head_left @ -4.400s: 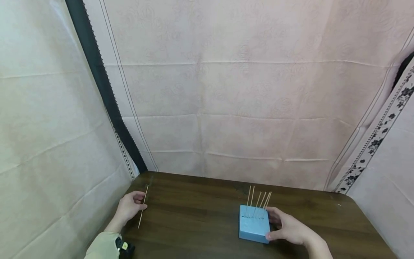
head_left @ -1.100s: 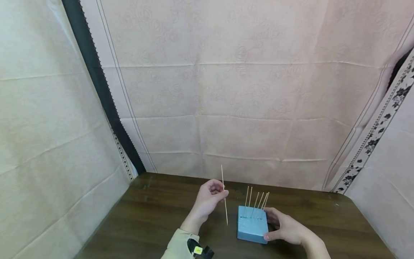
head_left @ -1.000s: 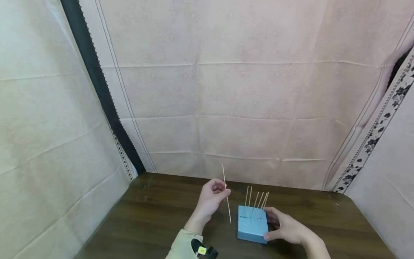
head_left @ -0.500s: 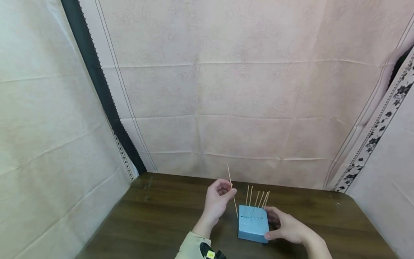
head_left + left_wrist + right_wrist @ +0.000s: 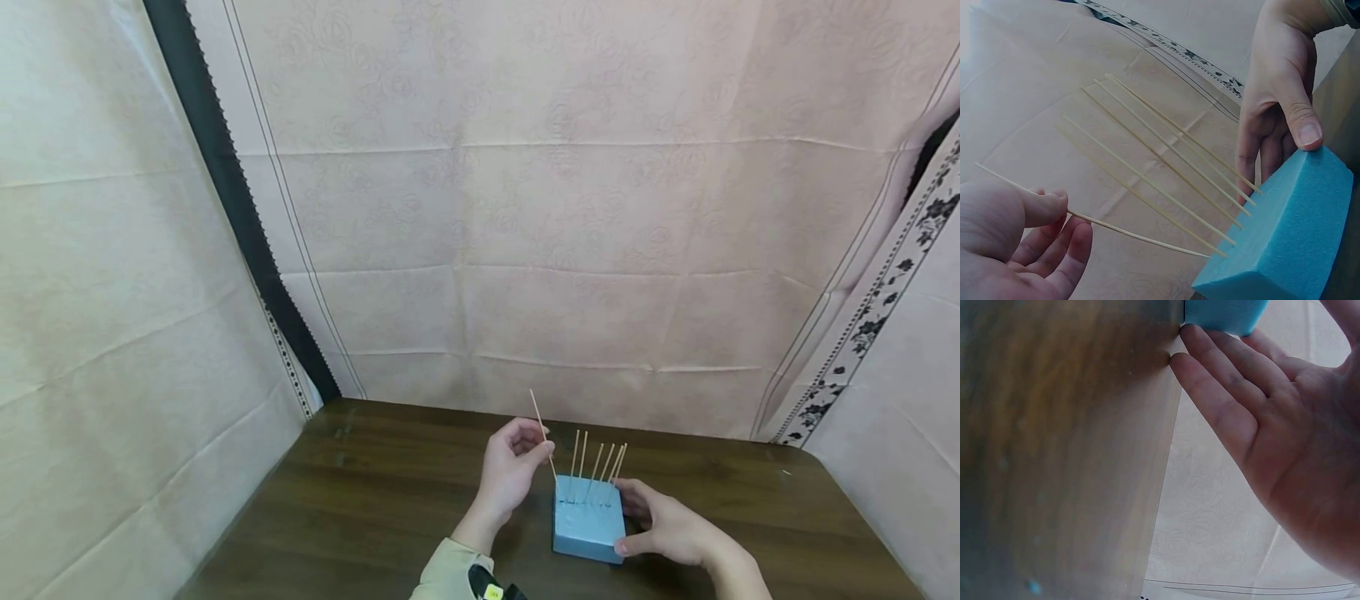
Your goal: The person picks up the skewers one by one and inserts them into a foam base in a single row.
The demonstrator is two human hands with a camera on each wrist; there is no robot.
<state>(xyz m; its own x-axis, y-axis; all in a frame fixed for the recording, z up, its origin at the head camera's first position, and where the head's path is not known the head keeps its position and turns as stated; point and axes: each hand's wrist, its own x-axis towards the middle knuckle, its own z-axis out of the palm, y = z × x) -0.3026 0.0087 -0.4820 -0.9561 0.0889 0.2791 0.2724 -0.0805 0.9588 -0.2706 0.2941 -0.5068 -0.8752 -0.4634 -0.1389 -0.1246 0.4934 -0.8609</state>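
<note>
A blue foam block (image 5: 588, 533) rests on the table, with several thin wooden skewers (image 5: 1169, 145) standing in a row in its top. My left hand (image 5: 507, 473) pinches another skewer (image 5: 1141, 237) between thumb and fingers. That skewer leans and bows slightly, its lower tip right at the block's top by the left end of the row. On the block's right side, my right hand (image 5: 671, 527) holds it, thumb at the near corner and fingers farther back. The right wrist view has those fingertips (image 5: 1192, 332) low beside the block, close to the tabletop.
The dark wooden table (image 5: 390, 492) extends to both sides of the block. A pale cloth (image 5: 570, 250) hangs behind it, with more cloth at left and right. A tiny blue crumb (image 5: 1034, 586) lies on the tabletop.
My left hand has carried the skewer from the table's left side rightward to the block, its tip now at the block's top. My right hand has stayed at the block.
</note>
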